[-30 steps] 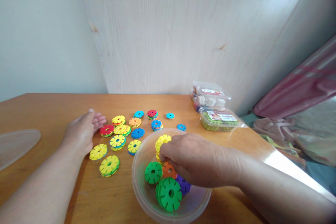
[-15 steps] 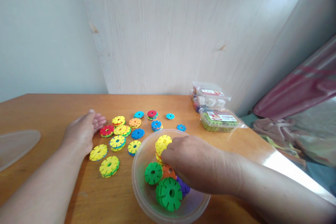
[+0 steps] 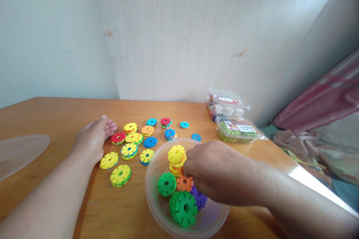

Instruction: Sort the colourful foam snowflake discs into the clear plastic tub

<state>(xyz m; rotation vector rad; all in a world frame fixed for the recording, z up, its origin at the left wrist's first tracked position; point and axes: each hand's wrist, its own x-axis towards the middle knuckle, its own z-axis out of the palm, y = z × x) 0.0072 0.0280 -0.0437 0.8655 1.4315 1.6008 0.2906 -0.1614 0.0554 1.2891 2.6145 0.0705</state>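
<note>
My right hand (image 3: 218, 171) reaches into a clear plastic bowl (image 3: 153, 201) and its fingers are closed on a stack of yellow and orange discs (image 3: 176, 158) at the bowl's far side. Green discs (image 3: 183, 207), an orange disc (image 3: 184, 183) and a purple one (image 3: 200, 198) lie in the bowl below the hand. My left hand (image 3: 94, 139) rests on the wooden table (image 3: 56, 119) with its fingers stretched out, touching the edge of a group of loose coloured discs, nearest a red disc (image 3: 118, 138).
Several yellow, blue, orange and red discs are spread on the table left of and behind the bowl. A clear lid (image 3: 19, 151) lies at the far left. Clear packaged boxes (image 3: 237, 130) stand at the back right by the wall. Cloth lies past the table's right edge.
My right hand has shifted slightly right and lifted inside the bowl, uncovering more of the yellow stack and the orange disc. The view has shifted slightly. My left hand stays put.
</note>
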